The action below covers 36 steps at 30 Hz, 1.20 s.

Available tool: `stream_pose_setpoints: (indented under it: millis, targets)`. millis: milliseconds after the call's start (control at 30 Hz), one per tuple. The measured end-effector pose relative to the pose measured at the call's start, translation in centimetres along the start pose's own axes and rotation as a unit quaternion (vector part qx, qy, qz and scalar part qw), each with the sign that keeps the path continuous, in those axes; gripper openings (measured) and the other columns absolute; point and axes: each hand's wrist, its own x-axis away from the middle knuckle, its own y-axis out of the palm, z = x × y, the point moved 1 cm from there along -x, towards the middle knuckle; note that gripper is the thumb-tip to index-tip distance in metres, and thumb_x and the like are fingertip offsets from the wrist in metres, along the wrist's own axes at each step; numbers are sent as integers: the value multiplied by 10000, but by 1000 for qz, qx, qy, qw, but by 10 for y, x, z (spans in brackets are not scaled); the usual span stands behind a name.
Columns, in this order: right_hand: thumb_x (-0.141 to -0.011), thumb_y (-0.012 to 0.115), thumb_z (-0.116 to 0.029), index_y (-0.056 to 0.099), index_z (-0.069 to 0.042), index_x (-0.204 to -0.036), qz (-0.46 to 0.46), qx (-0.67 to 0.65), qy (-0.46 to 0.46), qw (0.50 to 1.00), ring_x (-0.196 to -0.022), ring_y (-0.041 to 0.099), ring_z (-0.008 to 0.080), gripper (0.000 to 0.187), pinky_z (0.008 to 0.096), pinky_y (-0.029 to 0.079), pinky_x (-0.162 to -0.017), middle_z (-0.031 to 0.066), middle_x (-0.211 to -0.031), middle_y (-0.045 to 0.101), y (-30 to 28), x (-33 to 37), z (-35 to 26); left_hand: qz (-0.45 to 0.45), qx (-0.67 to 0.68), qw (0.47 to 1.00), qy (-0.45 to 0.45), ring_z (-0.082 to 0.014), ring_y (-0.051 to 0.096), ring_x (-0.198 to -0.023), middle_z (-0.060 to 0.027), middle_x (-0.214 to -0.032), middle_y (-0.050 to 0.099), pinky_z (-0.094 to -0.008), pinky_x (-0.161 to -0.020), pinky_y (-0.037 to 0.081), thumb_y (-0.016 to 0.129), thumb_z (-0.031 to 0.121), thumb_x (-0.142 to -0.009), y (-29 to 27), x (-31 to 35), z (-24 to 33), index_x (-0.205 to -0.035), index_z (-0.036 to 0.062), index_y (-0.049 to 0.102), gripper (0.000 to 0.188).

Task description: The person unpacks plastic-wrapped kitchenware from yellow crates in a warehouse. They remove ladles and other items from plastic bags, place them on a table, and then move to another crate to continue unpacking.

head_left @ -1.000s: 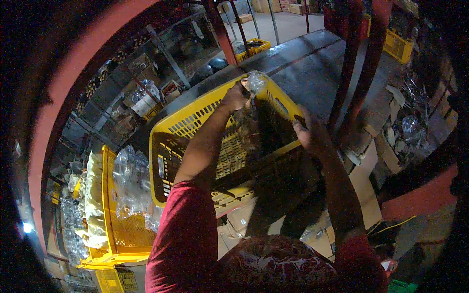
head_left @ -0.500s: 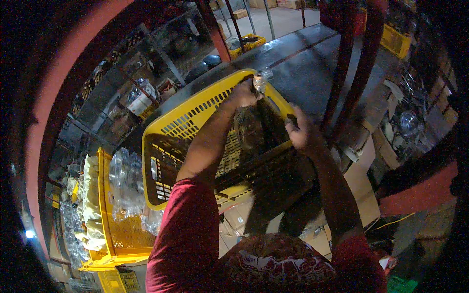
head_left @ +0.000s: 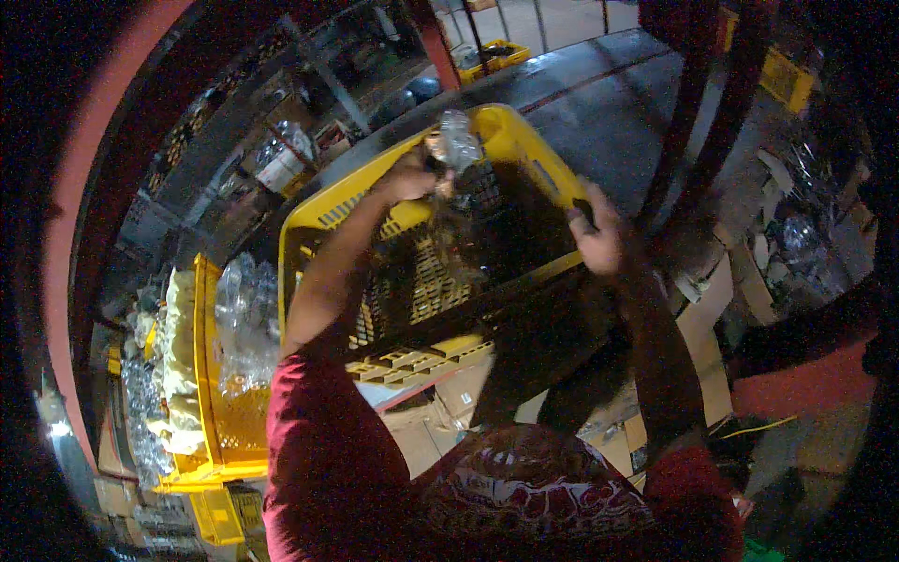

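Observation:
A yellow slatted plastic crate [head_left: 538, 159] is tilted in front of me, its open side facing up toward me. My right hand [head_left: 604, 234] is closed over the crate's right rim. Inside the far part of the crate, my left hand [head_left: 421, 180] is closed around a shiny clear plastic piece [head_left: 457, 142], whose exact kind I cannot make out. That piece sticks up beyond my fingers near the far rim. Deep shadow hides much of the crate's inside.
A dark tabletop [head_left: 599, 94] extends beyond the crate. At left stands another yellow crate [head_left: 208, 347] with clear plastic [head_left: 245, 314] beside it. Dark red posts [head_left: 688, 122] rise at right, near cardboard [head_left: 707, 328] and scrap plastic [head_left: 801, 234]. More cardboard [head_left: 459, 398] lies below.
My left hand has moved left inside the crate, and the clear plastic piece it holds now shows more fully. My right hand stays on the right rim. The whole view has shifted slightly.

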Motion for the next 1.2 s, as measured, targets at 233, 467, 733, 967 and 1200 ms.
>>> stream_pose_setpoints:
  millis: [233,467,733,967,1200]
  targets:
    - [-937,585,-129,445,-52,-1384,-41,-22,54,997,-1222,535,363,475,396,429,-1007,220,-1306,557,-4,-2,-6,20,2,985,-174,-246,581,-1137,-128,-1213,624,-397,-971,446,670,314,-844,-76,151,-95,-1273,81,573,497]
    - [-980,523,-164,408,-62,-1417,-55,17,24,998,-1241,520,336,463,391,401,-1043,202,-1362,519,-6,0,2,75,42,979,-186,-252,604,-1085,-124,-1160,643,-398,-923,470,684,296,-833,-95,204,-128,-1235,74,591,468]
    - [-988,495,-167,381,-78,-1445,-112,-17,86,990,-1284,478,335,479,397,375,-1067,212,-1396,483,-7,-4,0,132,106,965,-202,-260,629,-1025,-119,-1101,663,-398,-869,499,701,276,-820,-103,229,-144,-1192,67,612,435]
    - [-977,522,-222,382,-72,-1445,-96,4,84,992,-1287,471,356,511,413,365,-1077,221,-1405,473,-7,-5,-11,179,182,945,-202,-266,652,-973,-115,-1049,682,-398,-821,523,715,259,-809,-114,238,-152,-1154,60,630,407]
    - [-977,520,-324,416,-40,-1420,-88,29,87,992,-1280,469,355,537,421,351,-1082,211,-1392,486,-2,-8,-6,215,12,972,-95,-318,665,-967,-138,-1044,690,-415,-793,545,686,292,-824,-102,219,-170,-1138,64,635,392]
